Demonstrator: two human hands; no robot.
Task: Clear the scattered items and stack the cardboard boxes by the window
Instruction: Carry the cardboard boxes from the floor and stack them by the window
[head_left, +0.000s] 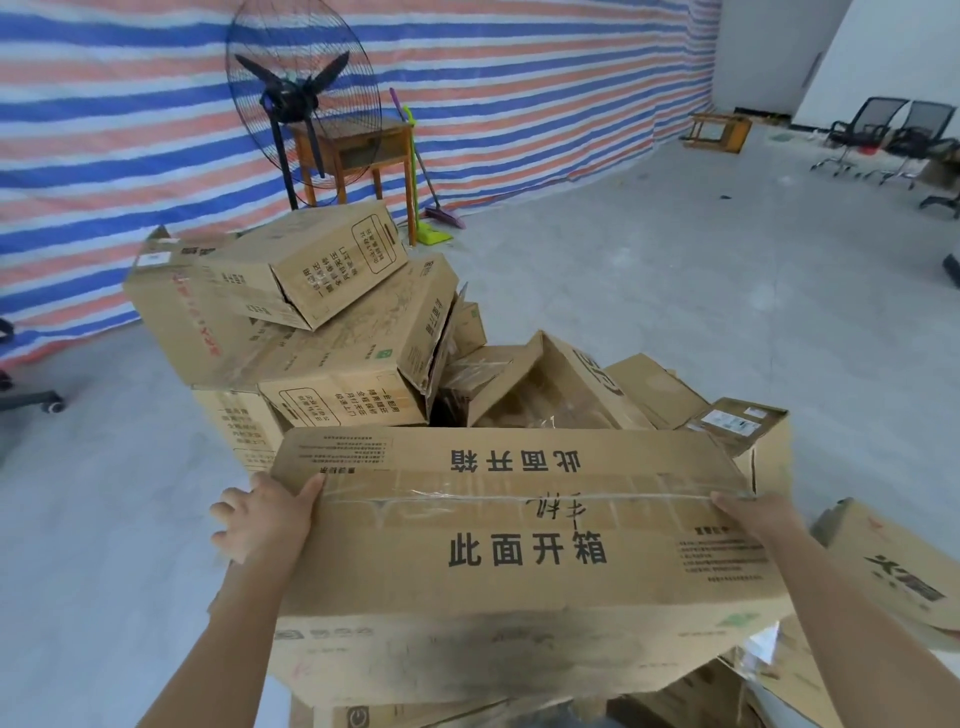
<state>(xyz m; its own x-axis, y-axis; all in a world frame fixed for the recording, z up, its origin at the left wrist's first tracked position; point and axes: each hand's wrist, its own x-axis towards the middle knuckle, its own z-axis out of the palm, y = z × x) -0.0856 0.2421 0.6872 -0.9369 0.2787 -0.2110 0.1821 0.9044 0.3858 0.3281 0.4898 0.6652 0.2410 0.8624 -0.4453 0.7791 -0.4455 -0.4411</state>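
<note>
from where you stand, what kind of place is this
Probably a bare storage or workshop hall: a red, white and blue striped tarpaulin wall, a bare grey concrete floor, and a jumbled heap of brown cardboard boxes.

Striped blue-red-white tarp (519, 78) for a wall, grey concrete floor (675, 291), big black fan (304, 98) by a wooden table (363, 143), office chairs (883, 130) far right.

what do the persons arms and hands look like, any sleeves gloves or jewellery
Both are bare. The left forearm and right forearm show no sleeve up to the frame edge. The left hand and right hand wear no gloves. No watch, bracelet or ring shows on the parts in view, and no markings.
</note>
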